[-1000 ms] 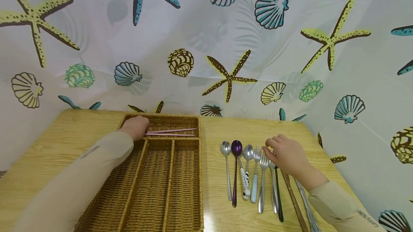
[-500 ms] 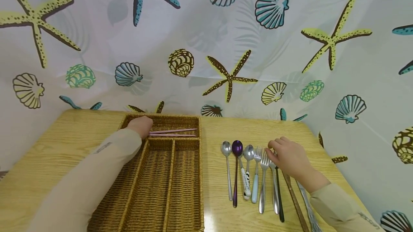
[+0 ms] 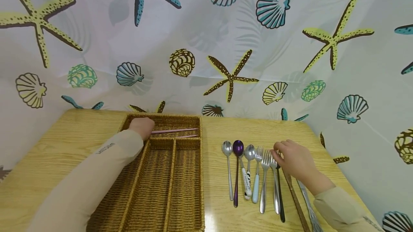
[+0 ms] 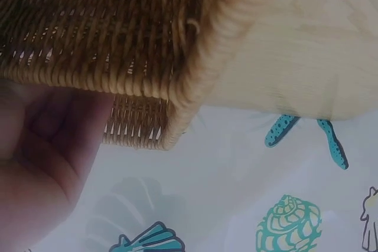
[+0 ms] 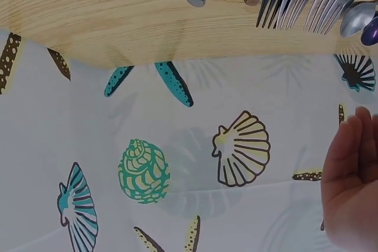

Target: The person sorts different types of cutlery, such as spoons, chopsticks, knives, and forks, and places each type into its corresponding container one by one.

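My left hand (image 3: 141,127) is inside the rear compartment of a wicker cutlery tray (image 3: 200,174), at the left ends of two pink chopsticks (image 3: 175,130). Its fingertips are hidden in the head view and pass behind the woven wall in the left wrist view, so I cannot tell if they hold the chopsticks. The lower chopstick is mostly hidden behind the divider. My right hand (image 3: 295,160) hovers with loosely bent fingers and nothing in them, near the heads of several forks (image 3: 265,160) and a black-handled fork (image 3: 281,199).
Left of the forks lie several spoons, including a purple spoon (image 3: 238,147). Two knives, one brown (image 3: 297,203) and one silver (image 3: 309,207), lie partly under the right arm. A shell-patterned curtain (image 3: 193,27) borders the wooden table (image 3: 232,126) behind.
My left hand has shifted slightly right along the rear compartment, and the lower chopstick has sunk mostly out of sight behind the divider. My right hand has moved a little to the right.
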Demonstrator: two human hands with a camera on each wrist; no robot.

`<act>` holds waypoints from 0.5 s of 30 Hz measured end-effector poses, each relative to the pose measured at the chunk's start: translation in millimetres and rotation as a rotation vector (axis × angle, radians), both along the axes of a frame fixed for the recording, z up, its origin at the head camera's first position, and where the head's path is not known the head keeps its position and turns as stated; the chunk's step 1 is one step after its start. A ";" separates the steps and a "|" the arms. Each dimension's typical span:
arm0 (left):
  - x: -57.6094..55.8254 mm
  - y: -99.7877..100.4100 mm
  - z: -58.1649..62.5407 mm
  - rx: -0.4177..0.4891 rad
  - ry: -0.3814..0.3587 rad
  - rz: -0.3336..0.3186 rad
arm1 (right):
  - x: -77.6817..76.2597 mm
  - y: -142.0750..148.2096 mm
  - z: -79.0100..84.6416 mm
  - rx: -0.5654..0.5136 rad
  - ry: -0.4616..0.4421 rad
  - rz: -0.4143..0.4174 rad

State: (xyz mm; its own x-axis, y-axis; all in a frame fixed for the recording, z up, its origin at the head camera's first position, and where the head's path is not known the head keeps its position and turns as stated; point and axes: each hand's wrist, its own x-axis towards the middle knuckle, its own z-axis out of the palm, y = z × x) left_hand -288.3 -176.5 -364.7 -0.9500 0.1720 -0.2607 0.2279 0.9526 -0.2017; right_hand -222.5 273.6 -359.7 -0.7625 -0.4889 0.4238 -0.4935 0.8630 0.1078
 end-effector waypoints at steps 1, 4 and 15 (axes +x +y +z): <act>0.4 0.2 -0.4 -0.003 0.002 -0.004 | 0.6 0.3 1.4 -0.009 -0.048 -0.034; 1.9 0.9 -1.3 -0.018 0.011 -0.009 | 1.8 3.8 4.4 -0.045 -0.210 -0.155; 14.8 6.8 -2.5 -0.061 0.107 0.019 | 6.5 31.0 -2.7 -0.121 -0.563 -0.396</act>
State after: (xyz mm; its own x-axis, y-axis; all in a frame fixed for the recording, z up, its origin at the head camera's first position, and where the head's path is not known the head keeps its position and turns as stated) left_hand -273.6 -169.6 -367.2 -0.9758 0.1408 -0.1672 0.1841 0.9418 -0.2812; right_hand -216.0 304.6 -362.4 -0.9932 -0.1028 -0.0540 -0.0916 0.9794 -0.1801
